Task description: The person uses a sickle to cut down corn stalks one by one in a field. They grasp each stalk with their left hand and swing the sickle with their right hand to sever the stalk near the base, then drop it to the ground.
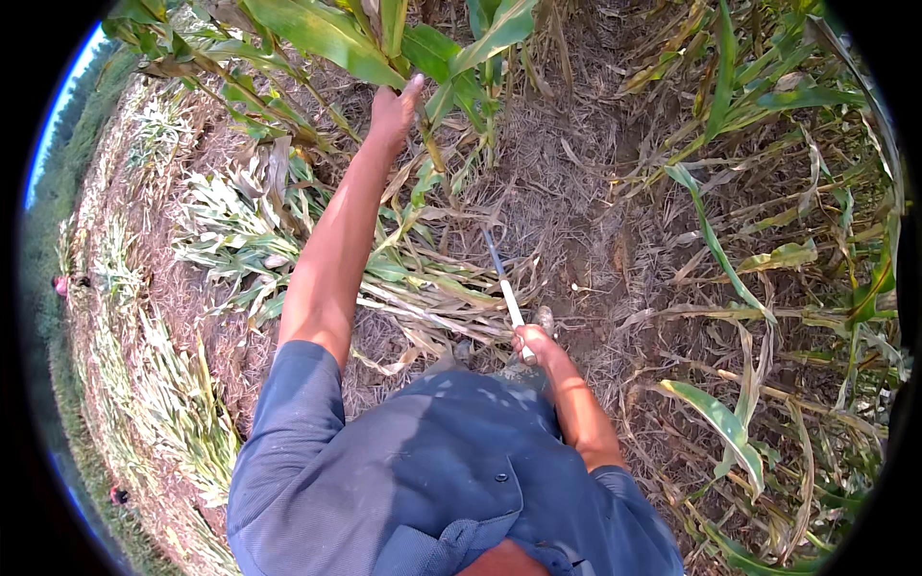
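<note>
My left hand (pixel 395 115) reaches far forward and is wrapped around a standing corn stalk (pixel 433 153), just under its broad green leaves (pixel 331 45). Low in front of my body, my right hand (pixel 534 341) grips the pale handle (pixel 512 302) of a long-handled cutting tool. Its narrow metal shaft (pixel 493 252) points forward toward the base of the stalks; the tool's far end is hard to make out among dry leaves. Beneath my left arm lies a heap of cut corn stalks (pixel 432 306), their leafy tops (pixel 238 230) to the left.
Standing corn (pixel 792 252) lines the right side, with leaves leaning inward. Dry straw covers the soil (pixel 576 187). More cut stalks (pixel 180 389) lie in rows at left. Two distant people (pixel 62 285) (pixel 118 495) are at the field's left edge. My shoe (pixel 545 319) shows beside my right hand.
</note>
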Motion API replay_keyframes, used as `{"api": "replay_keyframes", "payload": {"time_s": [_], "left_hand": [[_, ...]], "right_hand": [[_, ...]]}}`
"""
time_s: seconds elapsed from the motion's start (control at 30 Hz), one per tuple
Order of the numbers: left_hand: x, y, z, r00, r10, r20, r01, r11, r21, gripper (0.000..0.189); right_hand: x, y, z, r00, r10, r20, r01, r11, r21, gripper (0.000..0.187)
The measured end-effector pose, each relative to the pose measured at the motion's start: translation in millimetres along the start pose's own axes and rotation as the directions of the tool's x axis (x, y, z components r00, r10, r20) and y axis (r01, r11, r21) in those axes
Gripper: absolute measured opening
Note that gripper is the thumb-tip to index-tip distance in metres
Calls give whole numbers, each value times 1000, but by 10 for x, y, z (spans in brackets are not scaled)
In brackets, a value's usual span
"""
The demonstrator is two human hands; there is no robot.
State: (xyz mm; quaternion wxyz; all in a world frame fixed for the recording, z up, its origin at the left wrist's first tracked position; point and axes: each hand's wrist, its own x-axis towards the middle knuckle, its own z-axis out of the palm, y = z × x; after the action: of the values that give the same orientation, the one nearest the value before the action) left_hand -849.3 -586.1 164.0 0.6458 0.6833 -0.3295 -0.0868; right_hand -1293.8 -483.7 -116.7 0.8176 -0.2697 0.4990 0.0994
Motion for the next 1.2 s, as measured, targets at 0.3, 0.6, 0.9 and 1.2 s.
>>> {"api": "replay_keyframes", "payload": {"time_s": [0.3,0.6,0.9,1.2], "left_hand": [[22,-479,181,997,-26,-66,32,996,85,32],[-534,-451,-478,924,-203,-323,174,978,-118,28],[-1820,-781,-1882,686,-232,-690,273,961,-52,40],[-2229,-1128,-3282,454,-372,-809,285,922,-264,38]], "right_hand": [[617,-416,-819,994,97,-46,-104,981,-161,27],[668,-841,-1178,998,-57,-19,41,880,-474,26],[-24,-1259,-935,1000,7,-7,-9,914,-406,23],[-1464,-770,-1596,969,-12,-247,-128,829,-544,16]]}}
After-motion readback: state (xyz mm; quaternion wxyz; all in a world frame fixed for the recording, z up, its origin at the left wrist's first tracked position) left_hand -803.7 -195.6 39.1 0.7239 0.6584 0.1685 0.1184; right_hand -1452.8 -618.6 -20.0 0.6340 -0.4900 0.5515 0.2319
